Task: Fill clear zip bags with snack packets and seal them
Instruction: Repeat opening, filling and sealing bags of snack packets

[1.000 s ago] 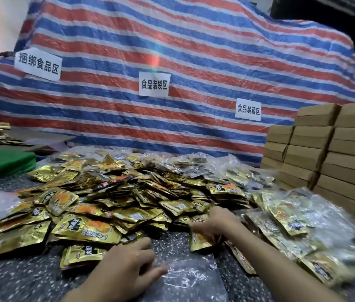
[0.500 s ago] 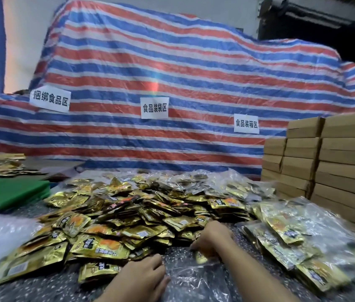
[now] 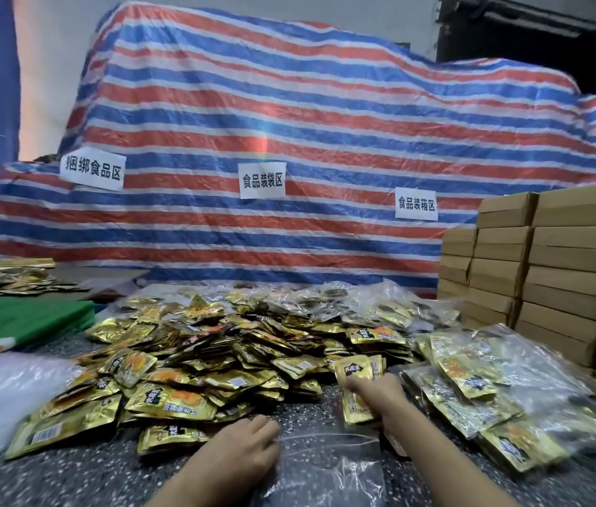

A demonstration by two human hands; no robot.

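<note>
The right hand (image 3: 373, 393) had left the pile of snack packets (image 3: 216, 345) at 12 o'clock and now gripped a small stack (image 3: 357, 371) over the mouth of the clear zip bag (image 3: 329, 466), at 6 o'clock on the worktop (image 3: 70, 477). The left hand (image 3: 245, 448) pinched the bag's edge, so filling could probably begin.

Paper signs (image 3: 92, 171) (image 3: 262, 180) (image 3: 416, 203) on the tarp (image 3: 325, 115) — 捆绑食品区, 食品装袋区, 食品装箱区 (packet (image 3: 170, 400) print blurred).

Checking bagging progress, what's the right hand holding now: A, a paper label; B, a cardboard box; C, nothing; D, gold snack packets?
D: the right hand grips gold snack packets at the mouth of the clear zip bag, whose edge the left hand holds.
</note>
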